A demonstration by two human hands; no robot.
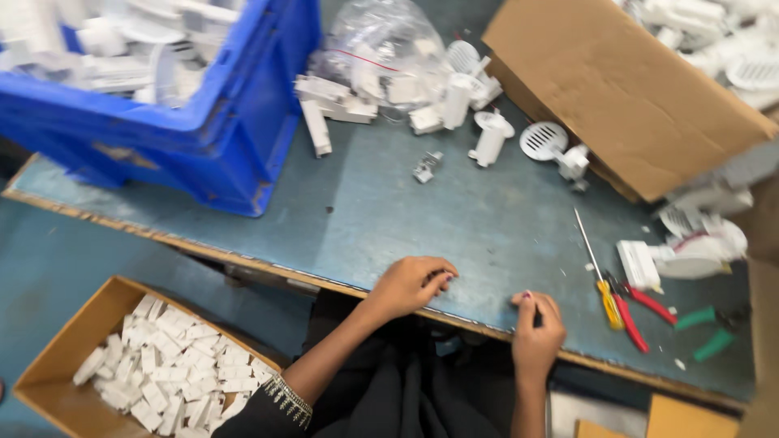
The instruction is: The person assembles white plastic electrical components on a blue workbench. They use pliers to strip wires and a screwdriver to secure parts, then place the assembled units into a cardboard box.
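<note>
Blue-grey worktable (454, 235), surface scuffed. Carries blue crate (203, 130) at far left, clear bag of white parts (381, 49), loose white plastic parts (487, 130), cardboard box (625, 89). Near right edge: yellow-handled screwdriver (600, 276), red-handled pliers (637, 312), green-handled pliers (706, 328). Both hands resting on front edge.

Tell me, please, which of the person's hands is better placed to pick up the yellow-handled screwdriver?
Probably the right hand: it rests at the table's near edge, close to the yellow-handled screwdriver on its right. The left hand lies farther away and would have to cross over.
</note>
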